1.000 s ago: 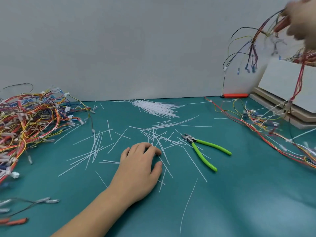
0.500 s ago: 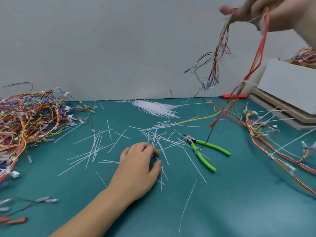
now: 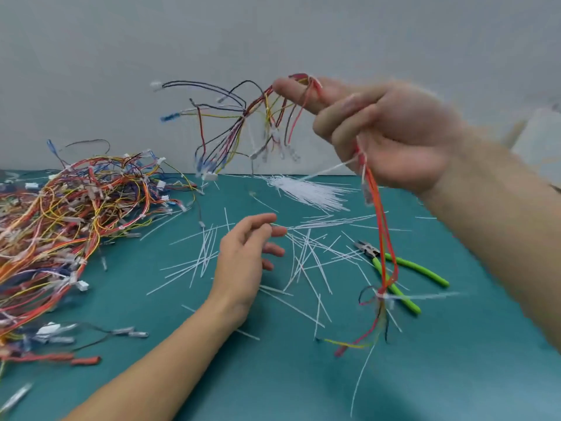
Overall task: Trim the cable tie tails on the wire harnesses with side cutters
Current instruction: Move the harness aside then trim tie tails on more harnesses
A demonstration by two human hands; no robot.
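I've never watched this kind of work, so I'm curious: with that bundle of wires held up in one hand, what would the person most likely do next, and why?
Probably lower the wire harness into the left hand, which is lifted off the mat with relaxed, empty fingers. The right hand grips the harness in the air, with an untrimmed tie tail sticking out, while the side cutters lie untouched on the mat. Freeing the right hand would let it take them.

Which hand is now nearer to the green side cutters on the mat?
By image position, the left hand. It hovers open just above the mat, left of the side cutters. The right hand grips a wire harness raised well above them; true depth is uncertain.
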